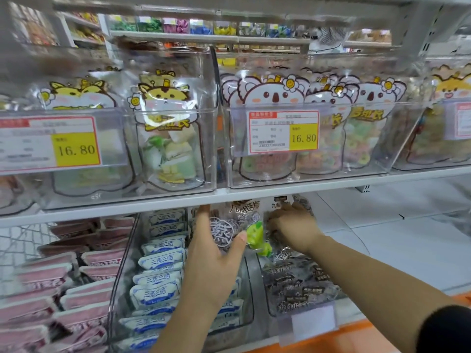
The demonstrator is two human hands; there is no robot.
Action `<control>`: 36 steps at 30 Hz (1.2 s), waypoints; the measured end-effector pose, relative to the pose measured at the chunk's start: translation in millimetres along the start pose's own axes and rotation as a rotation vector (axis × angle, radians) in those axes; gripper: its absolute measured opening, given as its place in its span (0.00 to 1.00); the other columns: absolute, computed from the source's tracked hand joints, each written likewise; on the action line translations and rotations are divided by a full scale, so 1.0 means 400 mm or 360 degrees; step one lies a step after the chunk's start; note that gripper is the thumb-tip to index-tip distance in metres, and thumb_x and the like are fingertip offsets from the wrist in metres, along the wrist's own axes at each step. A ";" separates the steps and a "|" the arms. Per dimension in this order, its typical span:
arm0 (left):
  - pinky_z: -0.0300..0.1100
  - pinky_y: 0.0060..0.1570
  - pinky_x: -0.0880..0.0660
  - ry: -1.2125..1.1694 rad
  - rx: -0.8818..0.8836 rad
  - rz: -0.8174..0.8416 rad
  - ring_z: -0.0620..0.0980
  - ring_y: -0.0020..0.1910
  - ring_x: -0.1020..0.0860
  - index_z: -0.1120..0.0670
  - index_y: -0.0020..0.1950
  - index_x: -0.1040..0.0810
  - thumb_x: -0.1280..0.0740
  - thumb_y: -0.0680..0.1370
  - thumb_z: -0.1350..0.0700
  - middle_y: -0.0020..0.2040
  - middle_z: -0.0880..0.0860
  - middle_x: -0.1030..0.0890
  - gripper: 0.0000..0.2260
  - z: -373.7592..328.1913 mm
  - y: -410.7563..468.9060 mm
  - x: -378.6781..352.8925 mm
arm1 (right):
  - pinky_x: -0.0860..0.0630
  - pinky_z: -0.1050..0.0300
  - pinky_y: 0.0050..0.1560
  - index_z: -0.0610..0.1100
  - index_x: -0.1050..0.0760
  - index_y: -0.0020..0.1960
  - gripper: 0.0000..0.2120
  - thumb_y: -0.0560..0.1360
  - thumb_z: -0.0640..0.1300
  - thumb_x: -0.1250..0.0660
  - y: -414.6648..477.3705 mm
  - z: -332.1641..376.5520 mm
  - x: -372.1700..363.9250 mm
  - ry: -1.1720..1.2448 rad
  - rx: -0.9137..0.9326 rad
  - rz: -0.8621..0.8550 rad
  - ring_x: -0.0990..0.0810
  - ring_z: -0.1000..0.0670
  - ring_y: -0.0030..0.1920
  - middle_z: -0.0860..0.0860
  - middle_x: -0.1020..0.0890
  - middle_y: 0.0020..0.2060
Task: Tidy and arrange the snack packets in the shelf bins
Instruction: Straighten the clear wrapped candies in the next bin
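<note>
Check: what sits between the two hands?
Head view: an upright clear packet of dark snacks with green print; left hand touches it, right hand grips the neighbouring packet.

- We see price tags [284, 131], white with red borders and a yellow block of dark figures.
- Koala pouches [274, 95]: white faces, pink cheeks, yellow flowers.
- Cat pouches [164, 95]: yellow, outlined in brown.
- At the lower shelf's left end, pink packets [94, 256]; beside them, white packets [160, 268] banded blue.
- Towards its right end, dark packets [295, 281] with white lettering.
- One clear packet [257, 235] shows bright green.
- We note a black sleeve [443, 329].
</note>
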State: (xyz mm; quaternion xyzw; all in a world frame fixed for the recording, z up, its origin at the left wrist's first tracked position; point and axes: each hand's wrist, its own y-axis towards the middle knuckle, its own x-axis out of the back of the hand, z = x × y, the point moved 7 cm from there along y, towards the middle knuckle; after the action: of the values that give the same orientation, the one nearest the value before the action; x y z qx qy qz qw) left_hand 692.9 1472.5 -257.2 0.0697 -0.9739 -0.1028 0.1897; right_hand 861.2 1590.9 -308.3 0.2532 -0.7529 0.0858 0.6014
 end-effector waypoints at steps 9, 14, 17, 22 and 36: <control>0.50 0.73 0.41 -0.0147 0.0118 -0.0057 0.44 0.73 0.41 0.45 0.77 0.50 0.33 0.76 0.48 0.75 0.43 0.41 0.35 0.023 -0.010 0.008 | 0.33 0.56 0.39 0.44 0.28 0.41 0.12 0.78 0.51 0.40 -0.026 -0.156 0.053 0.0505 -0.0863 -0.0236 0.22 0.40 0.48 0.41 0.19 0.44; 0.52 0.70 0.39 -0.0376 0.0381 -0.0096 0.48 0.72 0.38 0.37 0.74 0.49 0.33 0.76 0.49 0.75 0.39 0.46 0.33 0.063 -0.012 0.007 | 0.27 0.56 0.31 0.39 0.20 0.41 0.09 0.64 0.34 0.37 -0.050 -0.125 0.068 0.0001 -0.0553 -0.0515 0.24 0.42 0.27 0.44 0.23 0.25; 0.54 0.60 0.26 -0.0571 0.0516 -0.0102 0.47 0.62 0.26 0.36 0.73 0.46 0.32 0.76 0.53 0.74 0.38 0.45 0.32 0.081 -0.009 0.002 | 0.29 0.59 0.35 0.46 0.16 0.47 0.22 0.53 0.35 0.30 -0.046 -0.104 0.024 -0.0196 -0.0353 -0.0343 0.23 0.45 0.27 0.50 0.23 0.23; 0.58 0.63 0.29 -0.0637 0.0555 -0.0076 0.46 0.61 0.25 0.33 0.72 0.46 0.31 0.75 0.50 0.74 0.37 0.45 0.33 0.089 -0.010 -0.003 | 0.25 0.57 0.39 0.46 0.17 0.33 0.20 0.42 0.39 0.21 -0.017 -0.077 0.032 -0.0378 -0.0207 -0.0156 0.21 0.45 0.30 0.50 0.19 0.29; 0.53 0.58 0.24 -0.0720 0.0529 -0.0086 0.48 0.59 0.25 0.37 0.73 0.46 0.31 0.76 0.52 0.71 0.39 0.42 0.32 0.103 0.014 -0.007 | 0.30 0.56 0.63 0.49 0.36 0.73 0.32 0.72 0.46 0.28 0.010 -0.004 -0.074 0.0636 -0.0011 0.0752 0.28 0.46 0.66 0.48 0.30 0.70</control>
State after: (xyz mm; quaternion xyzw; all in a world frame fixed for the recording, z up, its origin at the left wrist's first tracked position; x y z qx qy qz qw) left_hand 679.1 1485.5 -294.3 0.1012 -0.9928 0.0402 -0.0493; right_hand 865.2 1603.2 -335.0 0.0472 -0.6581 0.2688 0.7017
